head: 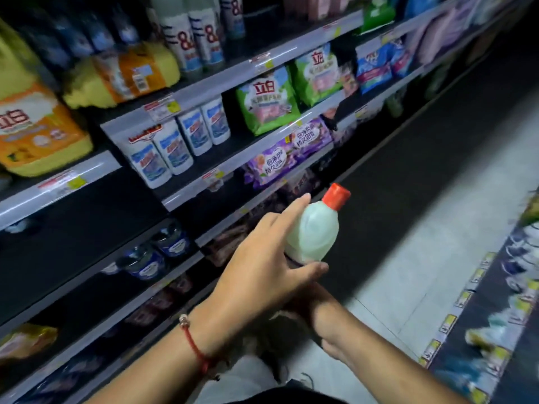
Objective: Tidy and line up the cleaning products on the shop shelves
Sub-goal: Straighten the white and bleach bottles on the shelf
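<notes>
Dim shop shelving [204, 86] rises in tiers at the left of a pale tiled floor [423, 258], its grey edge strips carrying red-and-yellow price tags too blurred to read. Taking the bottle in the hands as landmark: far up and left of it stand big yellow jugs [38, 126] with orange labels printed "立白". Straight above it sit green bags [267, 103] with the same red "立白" mark, and just below those lie purple packs [271, 163] reading "倍净护色 持久留香". Up and left of the bottle, a row of white tubs [178, 144] shows blue labels I cannot read; on the shelf higher still, white cans [186, 39] bear a large red "8&".

The bottle [313, 228] is held in the aisle in front of the lower shelves: pale milky green, bulbous, with a red screw cap [337, 196], tilted so the cap points up and right. No writing shows on it.

The left hand [262, 269] wraps its lower body, forefinger stretched along the side, thumb beneath. A red cord bracelet [194, 345] circles that wrist. The right hand [315, 310] lies under the left, mostly hidden; I cannot tell its grip.
</notes>
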A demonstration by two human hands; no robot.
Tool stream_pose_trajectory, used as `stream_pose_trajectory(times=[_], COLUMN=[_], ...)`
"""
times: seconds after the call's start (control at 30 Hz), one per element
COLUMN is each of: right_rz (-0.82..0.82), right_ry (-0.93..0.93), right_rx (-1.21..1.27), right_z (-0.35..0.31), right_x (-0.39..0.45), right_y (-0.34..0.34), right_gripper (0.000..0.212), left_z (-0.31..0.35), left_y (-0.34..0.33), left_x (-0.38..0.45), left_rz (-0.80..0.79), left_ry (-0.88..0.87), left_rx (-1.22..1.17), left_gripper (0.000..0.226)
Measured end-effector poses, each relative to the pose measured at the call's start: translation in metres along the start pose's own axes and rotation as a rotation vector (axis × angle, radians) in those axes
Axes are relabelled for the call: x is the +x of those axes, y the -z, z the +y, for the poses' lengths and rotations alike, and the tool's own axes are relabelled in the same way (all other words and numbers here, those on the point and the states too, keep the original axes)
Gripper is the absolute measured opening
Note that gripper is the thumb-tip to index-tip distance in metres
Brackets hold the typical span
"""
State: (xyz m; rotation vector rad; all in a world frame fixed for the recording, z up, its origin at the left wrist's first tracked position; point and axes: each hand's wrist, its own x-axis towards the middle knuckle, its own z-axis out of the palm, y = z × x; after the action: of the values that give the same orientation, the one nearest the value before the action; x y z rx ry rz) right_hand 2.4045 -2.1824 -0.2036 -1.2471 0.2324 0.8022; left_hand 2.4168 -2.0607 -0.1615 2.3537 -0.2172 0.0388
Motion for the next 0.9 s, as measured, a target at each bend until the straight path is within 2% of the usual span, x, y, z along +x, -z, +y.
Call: stream_pose_trajectory(times=[0.1, 0.2, 0.33, 0.5, 0.6, 0.73, 0.9], right_rz=[-0.01, 0.022, 0.113, 0.286, 0.308, 0.252, 0.141], right_ry=[0.121, 0.183, 0.207, 0.268, 0.279, 0.299, 0.331], right_rx=[-0.088, -0.229, -0.305, -0.487, -0.482, -0.365, -0.206], right_z=[-0.011, -0.035, -0.075, -0.142, -0.176, -0.214, -0.272], right_x=[0.013, 0.034, 0.062, 0.112, 0.145, 0.187, 0.235], right_y=[0.016, 0.035, 0.053, 0.056, 0.054, 0.051, 0.05], right_gripper=[0.028, 0.059, 0.057, 0.05, 0.043, 0.046, 0.06], left_z=[-0.005, -0.018, -0.039, -0.076, -0.09, -0.105, -0.118], left_y=[-0.002, 0.002, 0.018, 0.037, 0.048, 0.071, 0.105], left_x=[0.026, 0.062, 0.11, 0.181, 0.219, 0.265, 0.299], left_rz=[0.001, 0.019, -0.02, -0.038, 0.0, 0.11, 0.348], left_ry=[0.023, 0.066, 0.144, 0.19, 0.146, 0.075, 0.059], left_rx=[-0.109, -0.327, -0.621, -0.81, -0.691, -0.373, 0.245], left_gripper=[0.099, 0.092, 0.073, 0.056, 0.052, 0.055, 0.063])
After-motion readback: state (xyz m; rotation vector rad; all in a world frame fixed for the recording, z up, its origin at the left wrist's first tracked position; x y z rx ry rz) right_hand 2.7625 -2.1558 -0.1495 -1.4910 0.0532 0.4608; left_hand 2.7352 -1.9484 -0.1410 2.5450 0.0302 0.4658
